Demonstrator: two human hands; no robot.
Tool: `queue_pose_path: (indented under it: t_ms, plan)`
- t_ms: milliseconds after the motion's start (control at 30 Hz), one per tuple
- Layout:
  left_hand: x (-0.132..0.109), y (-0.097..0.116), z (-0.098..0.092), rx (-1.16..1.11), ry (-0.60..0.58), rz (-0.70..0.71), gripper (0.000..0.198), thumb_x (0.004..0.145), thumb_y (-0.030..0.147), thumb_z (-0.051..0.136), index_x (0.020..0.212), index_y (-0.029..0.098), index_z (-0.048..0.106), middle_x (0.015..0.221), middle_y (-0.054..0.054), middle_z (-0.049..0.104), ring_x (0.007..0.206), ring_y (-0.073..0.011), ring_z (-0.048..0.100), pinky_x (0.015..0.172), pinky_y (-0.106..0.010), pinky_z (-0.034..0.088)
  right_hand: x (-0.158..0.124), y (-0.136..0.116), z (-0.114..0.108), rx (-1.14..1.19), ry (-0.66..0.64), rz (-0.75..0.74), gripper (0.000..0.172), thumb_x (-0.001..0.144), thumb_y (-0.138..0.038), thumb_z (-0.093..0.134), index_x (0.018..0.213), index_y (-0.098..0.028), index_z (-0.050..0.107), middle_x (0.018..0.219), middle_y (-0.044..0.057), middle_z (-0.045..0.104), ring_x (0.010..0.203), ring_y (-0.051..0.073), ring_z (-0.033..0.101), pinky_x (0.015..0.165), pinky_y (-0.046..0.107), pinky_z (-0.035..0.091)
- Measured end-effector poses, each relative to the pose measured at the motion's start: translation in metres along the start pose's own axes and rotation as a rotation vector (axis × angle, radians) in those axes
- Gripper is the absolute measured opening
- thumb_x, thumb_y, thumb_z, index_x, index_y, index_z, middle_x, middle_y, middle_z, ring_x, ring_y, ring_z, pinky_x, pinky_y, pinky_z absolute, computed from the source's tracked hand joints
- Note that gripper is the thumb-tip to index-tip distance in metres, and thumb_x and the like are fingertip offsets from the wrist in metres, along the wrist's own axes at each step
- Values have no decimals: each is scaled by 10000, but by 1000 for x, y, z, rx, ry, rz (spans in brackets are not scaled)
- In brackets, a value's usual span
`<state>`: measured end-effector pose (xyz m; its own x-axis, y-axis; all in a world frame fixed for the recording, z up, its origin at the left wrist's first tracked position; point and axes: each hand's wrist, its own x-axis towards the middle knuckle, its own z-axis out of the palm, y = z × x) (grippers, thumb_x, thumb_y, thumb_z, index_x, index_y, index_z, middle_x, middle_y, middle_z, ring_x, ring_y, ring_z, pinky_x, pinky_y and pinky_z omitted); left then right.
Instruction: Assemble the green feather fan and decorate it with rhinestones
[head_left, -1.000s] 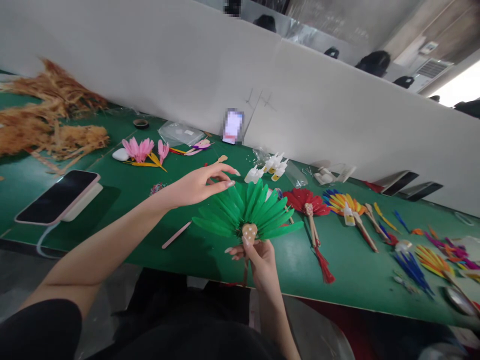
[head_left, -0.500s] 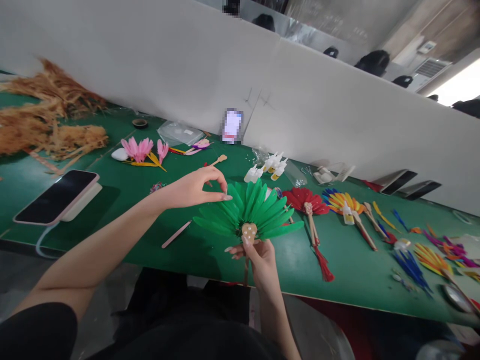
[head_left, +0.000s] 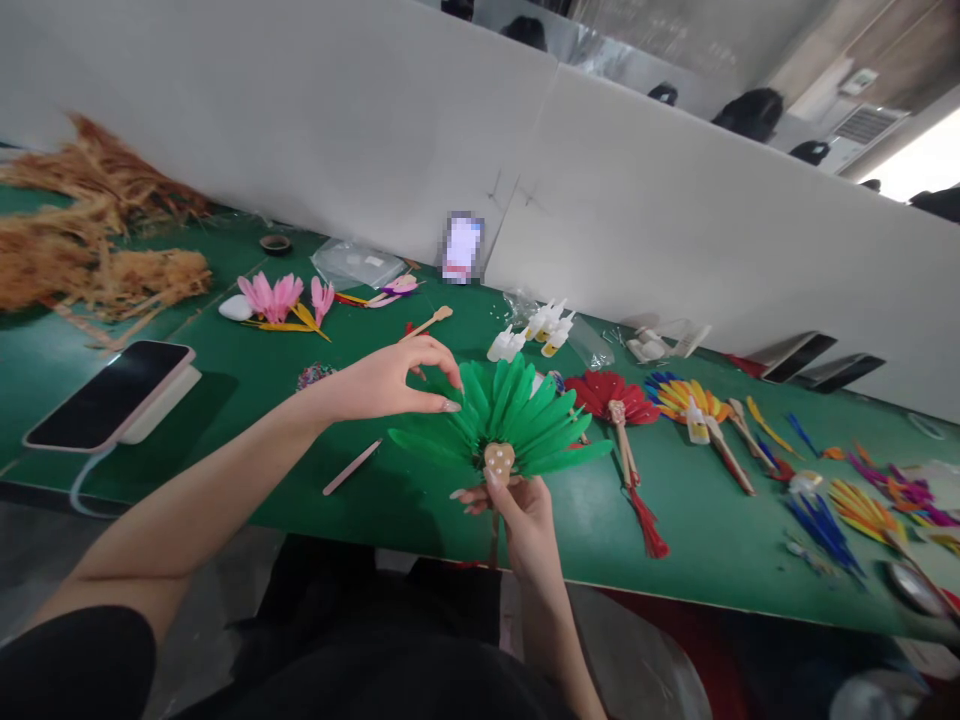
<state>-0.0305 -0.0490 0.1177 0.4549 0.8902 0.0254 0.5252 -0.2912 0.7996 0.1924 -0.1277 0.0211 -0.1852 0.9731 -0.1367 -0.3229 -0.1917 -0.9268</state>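
My right hand (head_left: 525, 510) grips a green feather fan (head_left: 510, 405) at the base, its thumb pressed on a wooden piece (head_left: 498, 464) dotted with pearl-like beads. The fan's handle points down below the fingers. My left hand (head_left: 401, 382) hovers at the fan's upper left edge, thumb and index tips a little apart by the green feathers. Whether those tips touch a feather is hard to make out. Below the left forearm lies a pink tweezer-like tool (head_left: 352, 467). Beyond the fan stand small white glue bottles (head_left: 547, 325).
A red feather fan (head_left: 613, 398) with a tassel and a yellow-blue fan (head_left: 686, 400) lie right on the green table (head_left: 255, 490). Pink feathers (head_left: 271, 297), a phone on a stand (head_left: 112, 395) and dried brown plumes (head_left: 112, 190) are left. A lit phone (head_left: 463, 246) leans on the partition.
My left thumb and index tips have parted slightly and shifted a little right along the green feathers. My right hand still holds the fan in about the same place.
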Motion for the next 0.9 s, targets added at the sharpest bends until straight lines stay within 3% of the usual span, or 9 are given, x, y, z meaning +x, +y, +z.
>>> queue_pose_path:
  t_ms: [200,367,533,700,900]
  plan:
    - [2,7,8,-13,-7,-56,280,734,447,719,872,204,702,1177,-50,577,1144,-244,535,980,-359,406,-2,-2,3,-6,-2,-4,256,789,-404,742,786,-151,703,639,48,762,586,205,732,526,277,590]
    - [6,12,10,-74,-47,-89,277,712,469,730,816,212,733,1155,-40,587,1037,-218,575,984,-366,401,-6,-4,3,-19,-4,-4,250,804,-395,730,787,-148,703,644,50,764,571,193,724,533,271,588]
    - [7,11,8,-121,-113,-78,215,731,413,732,848,235,757,1170,-25,577,1060,-208,569,1000,-356,383,-8,-6,0,-43,-21,5,271,811,-409,721,745,-147,706,664,60,770,517,164,696,535,260,578]
    - [7,9,7,-188,-177,-44,166,751,350,721,865,235,759,1098,-16,595,1063,-193,578,977,-320,403,-9,-6,0,-56,-16,11,281,811,-424,718,768,-146,708,672,61,772,522,163,692,536,266,574]
    - [9,9,7,-171,-176,-32,165,755,358,727,847,226,763,988,-8,602,981,-180,594,927,-306,411,-10,-8,1,-57,-15,13,298,797,-442,726,760,-148,701,657,61,767,520,176,694,543,288,581]
